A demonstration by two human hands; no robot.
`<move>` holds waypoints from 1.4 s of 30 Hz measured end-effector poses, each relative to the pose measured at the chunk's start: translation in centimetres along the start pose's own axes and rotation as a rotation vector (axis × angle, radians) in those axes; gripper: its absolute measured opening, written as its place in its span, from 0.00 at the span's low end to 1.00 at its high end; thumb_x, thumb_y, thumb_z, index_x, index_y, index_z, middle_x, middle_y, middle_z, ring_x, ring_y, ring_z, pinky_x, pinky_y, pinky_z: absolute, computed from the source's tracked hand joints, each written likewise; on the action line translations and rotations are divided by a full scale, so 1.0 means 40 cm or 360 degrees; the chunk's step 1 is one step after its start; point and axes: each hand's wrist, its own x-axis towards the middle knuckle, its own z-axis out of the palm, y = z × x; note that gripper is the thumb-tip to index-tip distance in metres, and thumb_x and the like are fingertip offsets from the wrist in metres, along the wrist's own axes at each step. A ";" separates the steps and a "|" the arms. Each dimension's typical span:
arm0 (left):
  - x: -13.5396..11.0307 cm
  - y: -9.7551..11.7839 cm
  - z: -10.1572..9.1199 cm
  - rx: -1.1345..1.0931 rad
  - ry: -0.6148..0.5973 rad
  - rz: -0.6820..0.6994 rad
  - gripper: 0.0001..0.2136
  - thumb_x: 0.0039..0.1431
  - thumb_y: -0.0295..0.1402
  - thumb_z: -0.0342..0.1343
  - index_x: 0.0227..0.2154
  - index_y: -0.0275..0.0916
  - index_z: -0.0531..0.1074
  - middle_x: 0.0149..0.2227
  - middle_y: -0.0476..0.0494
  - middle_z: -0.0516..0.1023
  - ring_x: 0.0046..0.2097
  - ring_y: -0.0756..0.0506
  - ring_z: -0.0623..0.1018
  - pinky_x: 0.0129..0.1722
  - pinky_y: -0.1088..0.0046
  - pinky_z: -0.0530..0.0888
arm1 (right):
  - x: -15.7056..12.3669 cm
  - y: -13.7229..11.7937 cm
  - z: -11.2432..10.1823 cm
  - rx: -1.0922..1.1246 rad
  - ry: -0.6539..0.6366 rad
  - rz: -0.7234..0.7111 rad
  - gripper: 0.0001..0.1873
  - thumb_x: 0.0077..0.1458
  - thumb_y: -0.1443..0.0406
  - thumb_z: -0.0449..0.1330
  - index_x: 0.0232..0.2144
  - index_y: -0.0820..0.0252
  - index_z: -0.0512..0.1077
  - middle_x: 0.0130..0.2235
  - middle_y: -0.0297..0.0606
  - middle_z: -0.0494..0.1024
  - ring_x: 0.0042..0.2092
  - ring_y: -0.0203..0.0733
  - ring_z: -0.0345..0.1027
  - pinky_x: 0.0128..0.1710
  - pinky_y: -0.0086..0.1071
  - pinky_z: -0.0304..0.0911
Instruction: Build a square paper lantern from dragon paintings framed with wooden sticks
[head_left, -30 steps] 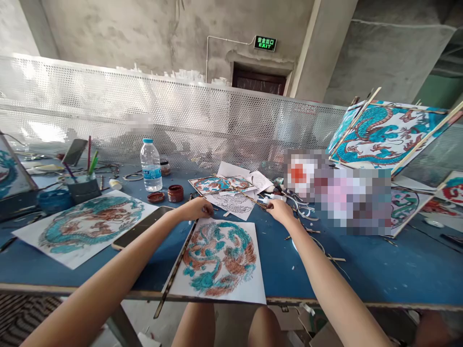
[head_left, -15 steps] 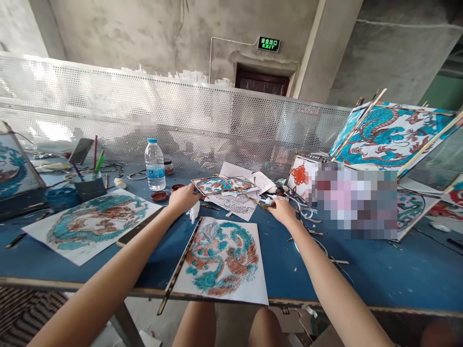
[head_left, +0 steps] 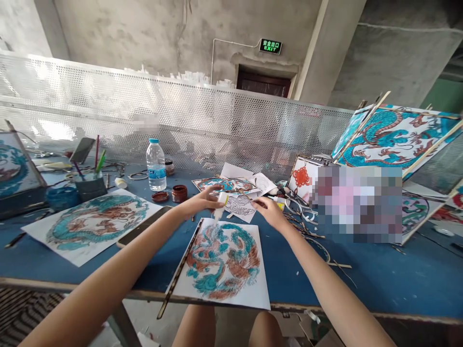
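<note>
My left hand [head_left: 204, 201] grips a small white glue bottle [head_left: 221, 203] with a bit of yellow on it, tilted over the top edge of a coloured drawing [head_left: 227, 262]. That drawing shows a round teal and rust-brown design on white paper. A dark-mottled bamboo strip [head_left: 181, 265] lies along its left edge, its lower end jutting past the table. To the right of the bottle, my right hand [head_left: 269, 212] hovers with loosely bent fingers and nothing visible in them. Behind the hands lie a framed coloured picture [head_left: 217, 184] and a black-line drawing [head_left: 239, 208].
On the left are a dragon drawing [head_left: 97, 221], a phone [head_left: 142, 227], a brush pot [head_left: 90, 185] and a water bottle [head_left: 156, 166]. An uncapped brown paint jar [head_left: 179, 193] stands behind my left hand. Bamboo strips [head_left: 307, 230] and framed dragon pictures [head_left: 394, 135] occupy the right.
My left hand has moved right and picked up the glue bottle that lay beside it. My right hand has left the bamboo strips and shifted slightly left. The framed picture now rests flat.
</note>
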 end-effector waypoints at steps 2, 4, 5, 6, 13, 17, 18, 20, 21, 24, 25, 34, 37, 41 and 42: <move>-0.003 -0.005 0.035 -0.0180 -0.0138 0.0030 0.38 0.44 0.36 0.62 0.58 0.41 0.50 0.30 0.50 0.74 0.33 0.49 0.74 0.32 0.73 0.68 | -0.015 -0.046 0.031 0.0524 -0.0210 -0.0210 0.19 0.58 0.53 0.50 0.46 0.56 0.68 0.47 0.38 0.72 0.48 0.40 0.66 0.44 0.30 0.62; -0.004 -0.015 0.067 -0.0289 -0.0194 0.0035 0.40 0.43 0.35 0.63 0.58 0.41 0.50 0.33 0.47 0.76 0.35 0.48 0.75 0.34 0.71 0.69 | -0.032 -0.083 0.059 0.0879 -0.0387 -0.0315 0.22 0.55 0.52 0.53 0.50 0.54 0.66 0.50 0.39 0.69 0.51 0.42 0.63 0.46 0.32 0.62; -0.004 -0.021 0.079 -0.0324 -0.0194 0.0049 0.41 0.42 0.34 0.64 0.58 0.40 0.50 0.34 0.45 0.76 0.36 0.47 0.76 0.35 0.70 0.69 | -0.039 -0.097 0.069 0.0949 -0.0416 -0.0310 0.23 0.54 0.52 0.55 0.50 0.53 0.65 0.50 0.39 0.69 0.51 0.43 0.63 0.46 0.32 0.62; -0.003 -0.027 0.089 -0.0346 -0.0194 0.0062 0.42 0.41 0.34 0.65 0.59 0.40 0.50 0.35 0.44 0.76 0.37 0.46 0.76 0.36 0.69 0.69 | -0.044 -0.106 0.076 0.0972 -0.0405 -0.0290 0.24 0.53 0.52 0.56 0.50 0.53 0.65 0.50 0.39 0.68 0.51 0.43 0.63 0.46 0.32 0.62; 0.002 -0.033 0.092 -0.0496 -0.0304 0.0130 0.40 0.41 0.33 0.66 0.58 0.39 0.53 0.35 0.42 0.78 0.38 0.44 0.77 0.42 0.64 0.69 | -0.045 -0.114 0.069 0.0759 -0.0073 -0.0351 0.20 0.45 0.55 0.63 0.39 0.58 0.67 0.42 0.38 0.69 0.46 0.43 0.64 0.45 0.35 0.61; 0.012 -0.026 0.066 -0.0511 -0.0206 0.0176 0.38 0.43 0.38 0.64 0.57 0.38 0.55 0.40 0.37 0.78 0.40 0.44 0.76 0.43 0.63 0.69 | -0.050 -0.121 0.034 0.0834 0.0068 -0.0276 0.21 0.44 0.57 0.64 0.38 0.56 0.62 0.38 0.35 0.70 0.42 0.41 0.65 0.44 0.34 0.60; 0.015 -0.027 0.058 -0.0438 -0.0125 0.0182 0.36 0.44 0.38 0.63 0.56 0.37 0.56 0.42 0.36 0.77 0.40 0.44 0.76 0.42 0.63 0.70 | -0.056 -0.124 0.022 0.0913 0.0110 -0.0228 0.22 0.44 0.58 0.64 0.39 0.55 0.61 0.38 0.35 0.71 0.41 0.41 0.66 0.44 0.34 0.61; 0.021 -0.033 0.045 -0.0041 0.0052 0.0118 0.30 0.47 0.37 0.60 0.53 0.35 0.60 0.40 0.36 0.77 0.39 0.44 0.77 0.39 0.66 0.70 | -0.083 -0.129 -0.002 0.1064 0.0142 -0.0102 0.27 0.42 0.58 0.66 0.42 0.54 0.59 0.38 0.35 0.72 0.42 0.42 0.67 0.43 0.34 0.61; 0.022 -0.038 0.040 0.0286 0.0144 0.0050 0.26 0.47 0.36 0.59 0.50 0.34 0.64 0.38 0.37 0.78 0.37 0.44 0.77 0.37 0.67 0.70 | -0.104 -0.132 -0.012 0.1113 0.0124 -0.0024 0.28 0.41 0.58 0.66 0.44 0.54 0.59 0.39 0.36 0.73 0.42 0.43 0.67 0.44 0.34 0.62; 0.020 -0.050 0.034 0.1156 0.0331 -0.0108 0.16 0.46 0.32 0.58 0.40 0.35 0.71 0.34 0.41 0.78 0.37 0.42 0.76 0.34 0.69 0.69 | -0.192 -0.141 -0.032 0.1137 -0.0023 0.0194 0.24 0.43 0.56 0.65 0.41 0.56 0.65 0.40 0.38 0.74 0.44 0.46 0.67 0.45 0.36 0.62; 0.018 -0.053 0.034 0.1291 0.0351 -0.0117 0.14 0.45 0.32 0.58 0.38 0.36 0.72 0.34 0.42 0.78 0.37 0.41 0.76 0.34 0.70 0.68 | -0.225 -0.144 -0.035 0.1127 -0.0071 0.0238 0.21 0.44 0.56 0.64 0.40 0.57 0.67 0.39 0.39 0.74 0.43 0.47 0.67 0.45 0.36 0.62; 0.005 -0.049 0.041 0.1601 0.0211 -0.0134 0.20 0.42 0.42 0.59 0.40 0.42 0.71 0.35 0.46 0.78 0.40 0.42 0.75 0.32 0.74 0.65 | -0.378 -0.198 -0.044 0.0965 -0.0062 0.0308 0.13 0.48 0.59 0.63 0.34 0.58 0.67 0.34 0.33 0.71 0.39 0.42 0.63 0.38 0.29 0.58; 0.003 -0.048 0.039 0.1698 0.0156 -0.0160 0.21 0.43 0.42 0.59 0.43 0.43 0.71 0.37 0.46 0.78 0.42 0.41 0.75 0.32 0.74 0.65 | -0.383 -0.213 -0.047 0.0967 -0.0037 0.0280 0.11 0.49 0.60 0.62 0.32 0.58 0.66 0.32 0.32 0.69 0.36 0.39 0.61 0.36 0.27 0.56; 0.004 -0.047 0.038 0.1708 0.0133 -0.0174 0.21 0.43 0.42 0.59 0.43 0.41 0.71 0.38 0.45 0.78 0.42 0.41 0.75 0.32 0.73 0.65 | -0.382 -0.217 -0.049 0.0993 -0.0043 0.0254 0.11 0.48 0.61 0.63 0.30 0.58 0.64 0.30 0.30 0.67 0.34 0.37 0.59 0.34 0.26 0.55; 0.004 -0.047 0.038 0.1704 0.0127 -0.0178 0.21 0.43 0.42 0.59 0.43 0.41 0.71 0.38 0.45 0.78 0.42 0.41 0.75 0.32 0.73 0.65 | -0.381 -0.215 -0.048 0.0997 -0.0054 0.0251 0.11 0.48 0.61 0.63 0.29 0.58 0.64 0.29 0.30 0.67 0.34 0.37 0.59 0.34 0.26 0.55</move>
